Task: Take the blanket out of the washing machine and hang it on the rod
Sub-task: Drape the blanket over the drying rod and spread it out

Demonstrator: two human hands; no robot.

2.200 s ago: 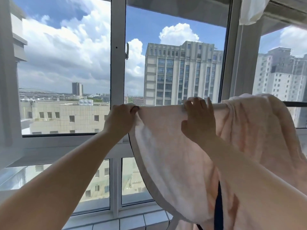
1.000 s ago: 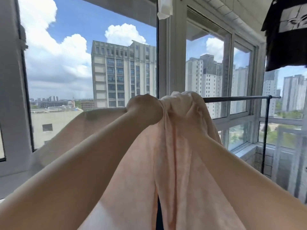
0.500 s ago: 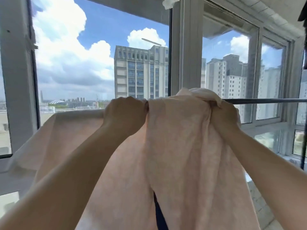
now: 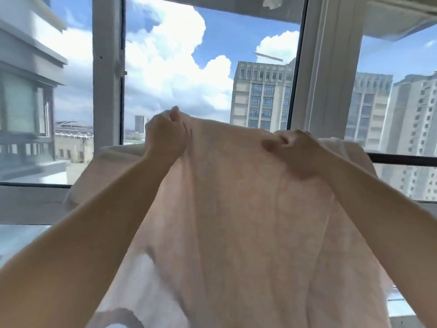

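Observation:
A pale pink blanket (image 4: 248, 209) fills the middle and lower view, draped over the dark rod (image 4: 402, 160), which shows only at the right. My left hand (image 4: 165, 136) grips a raised fold of the blanket's top edge, thumb up. My right hand (image 4: 295, 150) pinches the fabric to the right of it, fingers curled into the cloth. The stretch between both hands is lifted and pulled taut. The rod under the blanket is hidden. The washing machine is not in view.
Tall windows with white frames (image 4: 107, 91) stand right behind the rod, and a thick white post (image 4: 326, 79) rises at the right. A white cloth scrap (image 4: 272, 1) hangs at the top edge. City buildings lie outside.
The view has swung left. Both hands moved apart along the blanket's top edge and lifted it, spreading the bunched cloth wider over the rod.

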